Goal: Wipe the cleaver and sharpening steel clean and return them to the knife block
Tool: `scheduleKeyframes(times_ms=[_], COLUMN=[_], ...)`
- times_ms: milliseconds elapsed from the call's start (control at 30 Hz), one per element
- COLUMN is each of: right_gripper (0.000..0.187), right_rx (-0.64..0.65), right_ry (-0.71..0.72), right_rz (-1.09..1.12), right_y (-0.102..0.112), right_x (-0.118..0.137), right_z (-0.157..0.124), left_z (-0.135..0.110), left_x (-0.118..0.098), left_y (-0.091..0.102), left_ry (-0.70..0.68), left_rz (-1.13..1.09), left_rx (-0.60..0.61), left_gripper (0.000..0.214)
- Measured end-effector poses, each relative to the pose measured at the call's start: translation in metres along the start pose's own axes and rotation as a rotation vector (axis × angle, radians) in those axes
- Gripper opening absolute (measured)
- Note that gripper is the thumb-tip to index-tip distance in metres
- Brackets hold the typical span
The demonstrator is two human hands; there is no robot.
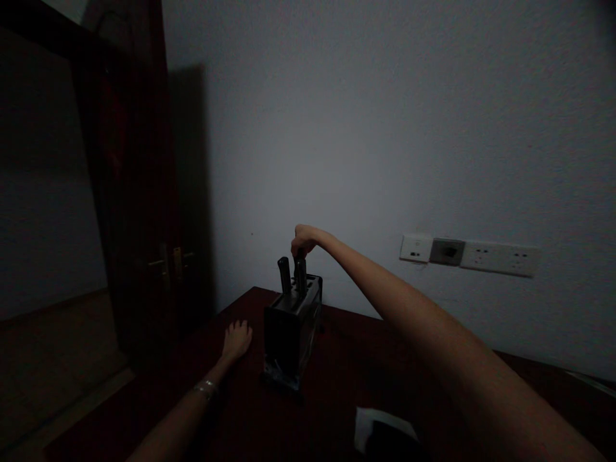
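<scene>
A dark knife block [283, 343] stands upright on the dark reddish table [337, 378]. Two black knife handles rise from its top: one knife [285, 274] at the left and another knife [301, 276] beside it. My right hand [304, 239] is above the far end of the block, bent down with its fingers closed round a dark handle, apparently a knife's; the blade is hidden. To the left of the block, my left hand [237, 338] lies flat on the table with its fingers spread, holding nothing.
Behind the table is a pale wall with a row of sockets [500, 258] on the right. An open dark red door [139, 192] stands at the left. Near the front lies a white and black item [363, 427], too dark to name. The room is dim.
</scene>
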State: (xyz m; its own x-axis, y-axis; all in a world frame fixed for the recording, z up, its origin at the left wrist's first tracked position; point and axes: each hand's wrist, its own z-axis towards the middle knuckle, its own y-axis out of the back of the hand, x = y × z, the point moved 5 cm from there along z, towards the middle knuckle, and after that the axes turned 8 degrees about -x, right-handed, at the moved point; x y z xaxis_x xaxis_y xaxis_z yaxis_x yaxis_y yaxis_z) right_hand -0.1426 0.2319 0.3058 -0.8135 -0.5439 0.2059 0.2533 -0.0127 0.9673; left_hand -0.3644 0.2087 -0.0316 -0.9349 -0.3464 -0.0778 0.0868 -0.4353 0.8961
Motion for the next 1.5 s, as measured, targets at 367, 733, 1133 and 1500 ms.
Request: scheduleKeyframes(times_ms=[367,733,1133,1500], right_gripper=[0.013,0.011,0.025,0.024], right_rx=[-0.057,-0.142,-0.290,-0.581], right_ry=[-0.012,0.020,0.046,0.148], right_rz=[0.071,0.107,0.115,0.223], right_y=[0.042,0.092,0.163,0.247], right_x=[0.004,0.014,0.029,0.006], right_z=[-0.001,-0.007,-0.036,-0.102], left_z=[-0.001,-0.003,-0.004,-0.005], left_x=[0.000,-0.002,-0.005,-0.005], left_y=[0.002,0.007,0.014,0.023], left_ry=[-0.001,0.006,0.012,0.023], left_rz=[-0.017,-0.023,-0.027,-0.078], left_rx=[0.017,0.016,0.013,-0.009], left_gripper=[0.041,0.040,0.039,0.037])
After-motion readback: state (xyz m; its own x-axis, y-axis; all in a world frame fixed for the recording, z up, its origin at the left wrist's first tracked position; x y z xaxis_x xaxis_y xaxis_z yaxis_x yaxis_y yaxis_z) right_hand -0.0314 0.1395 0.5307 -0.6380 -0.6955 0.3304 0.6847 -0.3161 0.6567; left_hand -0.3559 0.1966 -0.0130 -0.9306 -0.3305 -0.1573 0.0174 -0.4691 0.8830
